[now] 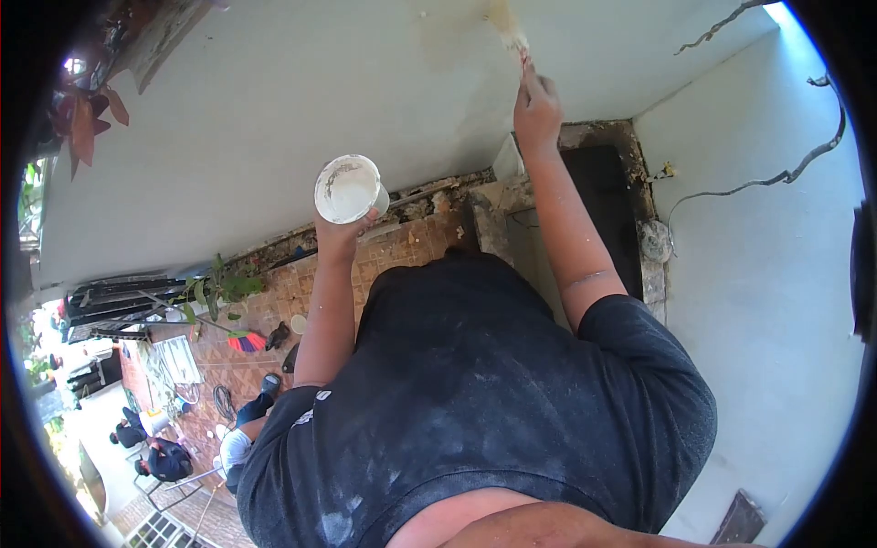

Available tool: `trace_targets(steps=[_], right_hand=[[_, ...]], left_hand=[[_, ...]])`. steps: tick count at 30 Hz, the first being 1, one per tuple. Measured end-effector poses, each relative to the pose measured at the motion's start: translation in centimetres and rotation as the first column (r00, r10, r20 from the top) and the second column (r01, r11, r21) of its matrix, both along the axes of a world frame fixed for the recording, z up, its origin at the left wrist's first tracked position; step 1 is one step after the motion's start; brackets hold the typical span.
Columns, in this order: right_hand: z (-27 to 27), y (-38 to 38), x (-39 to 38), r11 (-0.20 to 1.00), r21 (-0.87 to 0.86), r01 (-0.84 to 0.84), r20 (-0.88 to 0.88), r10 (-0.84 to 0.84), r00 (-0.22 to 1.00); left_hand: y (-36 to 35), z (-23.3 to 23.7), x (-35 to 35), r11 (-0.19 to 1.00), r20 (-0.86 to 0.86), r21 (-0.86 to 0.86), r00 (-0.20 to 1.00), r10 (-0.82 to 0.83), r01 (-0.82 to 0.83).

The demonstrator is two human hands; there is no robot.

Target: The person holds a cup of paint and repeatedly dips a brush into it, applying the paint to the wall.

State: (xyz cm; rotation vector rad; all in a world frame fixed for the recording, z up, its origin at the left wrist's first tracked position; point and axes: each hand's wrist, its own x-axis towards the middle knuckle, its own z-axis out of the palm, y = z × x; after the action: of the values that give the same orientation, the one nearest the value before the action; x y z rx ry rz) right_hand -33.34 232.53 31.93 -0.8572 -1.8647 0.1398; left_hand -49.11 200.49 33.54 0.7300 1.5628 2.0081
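My left hand (343, 236) is closed around a white plastic tub (364, 194), its mouth facing me. White paint coats the inside, with a dark smear along one wall. On the right, my right hand (537, 110) reaches up and grips a paintbrush (524, 57) by its handle. The brush's pale bristles point up at the wall (274, 100) and appear to touch it. A tan, stained patch shows on the wall around the brush tip.
A dark recess (598, 196) with a crumbling edge lies below my right forearm. Loose cables (786, 175) hang on the right wall. A leafy plant (224, 283) stands by the tiled floor (311, 283). Several people, one in a white shirt (235, 449), are at lower left.
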Motion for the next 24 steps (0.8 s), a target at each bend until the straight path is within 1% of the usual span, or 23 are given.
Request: trace_targets(steps=[1,2,3,5,6,7,9,10,11,12,13,14,15,16,18,19,21,24], right_hand=[[-2.0,-0.1,0.1,0.997,-0.069,0.037,0.170,-0.024,0.985],[-4.3,-0.3,0.3,0.988,-0.130,0.085,0.337,-0.036,0.941],[-6.7,-0.3,0.5,0.974,-0.179,0.142,0.492,-0.036,0.870],[-13.2,0.7,1.3,0.938,-0.282,0.202,0.736,0.076,0.672],[-14.6,1.4,1.5,0.916,-0.321,0.241,0.823,0.143,0.549],[-14.4,1.4,1.8,0.882,-0.383,0.274,0.785,0.155,0.600],[-12.7,1.6,1.6,0.807,-0.504,0.307,0.692,0.165,0.703],[-9.8,1.2,1.3,0.860,-0.469,0.203,0.565,0.115,0.817],[-6.0,0.1,1.2,0.901,-0.422,0.103,0.417,0.092,0.904],[-2.5,-0.8,0.9,0.887,-0.461,-0.026,0.229,0.147,0.962],[0.9,-1.7,1.3,0.867,-0.478,-0.142,0.039,0.183,0.982],[3.9,-2.9,1.8,0.821,-0.519,-0.240,-0.066,0.241,0.968],[6.8,-4.0,2.1,0.771,-0.541,-0.336,-0.173,0.289,0.942],[9.6,-5.2,2.8,0.663,-0.622,-0.416,-0.228,0.355,0.906],[14.0,-8.0,4.4,0.387,-0.750,-0.537,-0.355,0.450,0.819],[15.6,-9.1,5.0,0.228,-0.769,-0.597,-0.432,0.505,0.748],[17.5,-10.9,5.7,-0.110,-0.746,-0.656,-0.596,0.550,0.585],[17.1,-12.3,6.0,-0.324,-0.716,-0.618,-0.668,0.574,0.474]], left_hand=[[-0.1,0.0,0.0,1.000,0.002,0.005,1.000,0.000,0.000],[-0.2,0.0,0.0,1.000,0.011,-0.009,1.000,-0.009,0.009],[-0.2,0.0,-0.2,1.000,0.018,-0.020,1.000,-0.018,0.018],[-0.2,0.1,-0.3,0.999,0.003,-0.038,1.000,-0.019,0.019],[-0.1,0.2,-0.5,0.999,-0.021,-0.044,1.000,-0.010,0.009],[-0.3,0.4,-0.4,0.998,-0.041,-0.056,0.999,0.001,-0.003],[-0.1,1.5,0.0,0.998,-0.058,-0.054,0.998,-0.030,0.026],[-0.3,2.0,-0.2,0.998,-0.072,-0.054,0.997,-0.031,0.027],[-0.5,1.5,-0.9,0.996,-0.148,-0.084,0.988,-0.033,0.020],[-0.6,1.6,-1.4,0.994,-0.152,-0.113,0.988,-0.022,0.005],[-0.5,1.8,-1.6,0.990,-0.149,-0.140,0.989,-0.025,0.004],[-0.3,1.9,-1.2,0.987,-0.140,-0.161,0.990,-0.035,0.013],[-0.1,2.4,-0.8,0.984,-0.096,-0.179,0.995,-0.012,-0.005],[0.2,1.9,-0.9,0.984,-0.127,-0.176,0.992,-0.006,-0.016],[0.5,0.7,-1.3,0.982,-0.183,-0.186,0.983,0.008,-0.043],[0.6,0.5,-1.3,0.981,-0.172,-0.188,0.985,0.008,-0.041],[0.7,0.5,-1.0,0.980,-0.155,-0.195,0.988,0.006,-0.036],[0.8,0.3,-0.5,0.983,-0.150,-0.181,0.988,-0.029,0.001]])
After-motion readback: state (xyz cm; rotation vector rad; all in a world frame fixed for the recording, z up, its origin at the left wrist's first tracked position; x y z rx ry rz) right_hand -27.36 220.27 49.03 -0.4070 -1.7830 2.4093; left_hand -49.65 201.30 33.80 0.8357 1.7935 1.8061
